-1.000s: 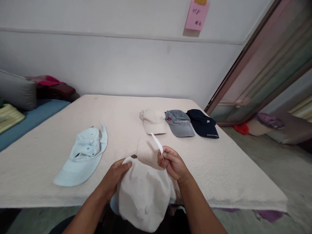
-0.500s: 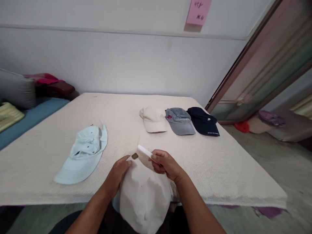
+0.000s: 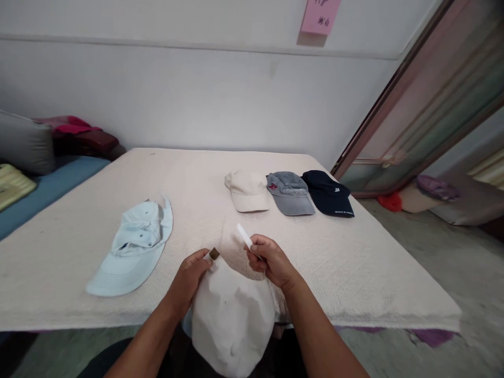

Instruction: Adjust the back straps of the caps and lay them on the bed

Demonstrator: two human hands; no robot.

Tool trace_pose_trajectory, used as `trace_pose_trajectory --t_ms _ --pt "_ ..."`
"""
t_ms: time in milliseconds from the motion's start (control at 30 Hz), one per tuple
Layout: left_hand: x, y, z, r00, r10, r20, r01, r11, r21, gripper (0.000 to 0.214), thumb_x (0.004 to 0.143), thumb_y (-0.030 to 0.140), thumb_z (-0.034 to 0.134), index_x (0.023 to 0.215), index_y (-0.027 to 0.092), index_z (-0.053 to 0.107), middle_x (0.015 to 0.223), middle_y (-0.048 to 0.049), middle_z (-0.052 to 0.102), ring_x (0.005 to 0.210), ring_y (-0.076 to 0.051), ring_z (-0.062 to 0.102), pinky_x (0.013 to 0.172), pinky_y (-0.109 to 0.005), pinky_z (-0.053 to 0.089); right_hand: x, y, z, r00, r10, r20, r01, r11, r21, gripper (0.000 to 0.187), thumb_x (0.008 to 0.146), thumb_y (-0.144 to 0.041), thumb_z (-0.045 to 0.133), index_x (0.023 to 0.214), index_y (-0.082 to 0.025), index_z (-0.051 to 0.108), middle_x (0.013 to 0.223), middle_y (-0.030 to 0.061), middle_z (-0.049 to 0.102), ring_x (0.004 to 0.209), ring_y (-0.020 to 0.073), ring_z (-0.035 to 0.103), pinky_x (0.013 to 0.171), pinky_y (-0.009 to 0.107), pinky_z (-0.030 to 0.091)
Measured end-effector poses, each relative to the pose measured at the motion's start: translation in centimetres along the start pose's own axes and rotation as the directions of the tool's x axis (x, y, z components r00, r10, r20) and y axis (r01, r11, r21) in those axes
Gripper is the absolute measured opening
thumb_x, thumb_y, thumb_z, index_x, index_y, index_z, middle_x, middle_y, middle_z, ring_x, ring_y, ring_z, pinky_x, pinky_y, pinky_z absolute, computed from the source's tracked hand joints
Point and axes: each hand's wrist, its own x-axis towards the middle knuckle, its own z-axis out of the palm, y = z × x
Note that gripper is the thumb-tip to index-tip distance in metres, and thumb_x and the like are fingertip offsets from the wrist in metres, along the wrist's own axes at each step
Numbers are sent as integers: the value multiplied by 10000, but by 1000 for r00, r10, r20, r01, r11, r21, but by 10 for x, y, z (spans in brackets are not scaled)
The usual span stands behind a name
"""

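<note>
white strap (image 3: 244,235) in seemingly closed grip (image 3: 272,262)

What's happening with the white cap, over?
Left hand gripping white cap beside brown clasp. Right hand pinching white strap, tip apart from clasp. Light-blue cap off to the left, not in the way.

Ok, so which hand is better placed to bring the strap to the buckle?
Probably the right hand: it pinches the strap, leaving the free end sticking out. The left hand grips the cap's edge right by the buckle, so it seems better suited to steadying.
</note>
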Motion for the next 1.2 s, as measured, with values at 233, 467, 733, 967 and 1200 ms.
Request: trace_pose_trajectory --t_ms 233,467,733,967,1200 --pt "0 2 2 1000 6 -12 -6 1000 -9 120 740 269 596 817 179 620 651 18 626 568 -155 556 539 -241 396 1 1 5 999 34 7 -33 996 -85 213 755 -325 653 673 -158 549 467 -68 413 388 37 232 405 209 106" --pt "1 -3 0 999 45 12 -45 999 -7 100 769 259 572 799 179 624 680 12 636 619 -165 572 574 -250 411 0 1 6 997 77 -25 -80 989 -128 215 723 -284 647 614 -158 512 505 -51 440 407 36 260 410 206 118" --pt "1 0 2 1000 18 6 -18 999 -36 118 738 282 629 799 185 658 676 9 664 590 -150 574 564 -235 414 1 1 7 996 90 -20 -92 987 -130 195 713 -252 639 604 -160 507 524 -37 480 404 37 288 402 205 135" --pt "0 3 6 1000 6 -20 -7 1000 -15 150 719 321 658 777 183 665 661 2 664 583 -153 573 552 -231 416 0 2 6 994 105 -6 -105 987 -124 185 704 -236 647 608 -156 511 557 -37 484 417 31 280 403 198 132" --pt "-1 3 6 999 21 38 -18 996 -82 159 754 332 652 733 174 650 653 8 638 573 -134 546 559 -224 414 -1 3 6 989 142 33 -137 982 -128 241 716 -276 680 609 -152 504 579 -32 486 421 26 290 411 203 137"
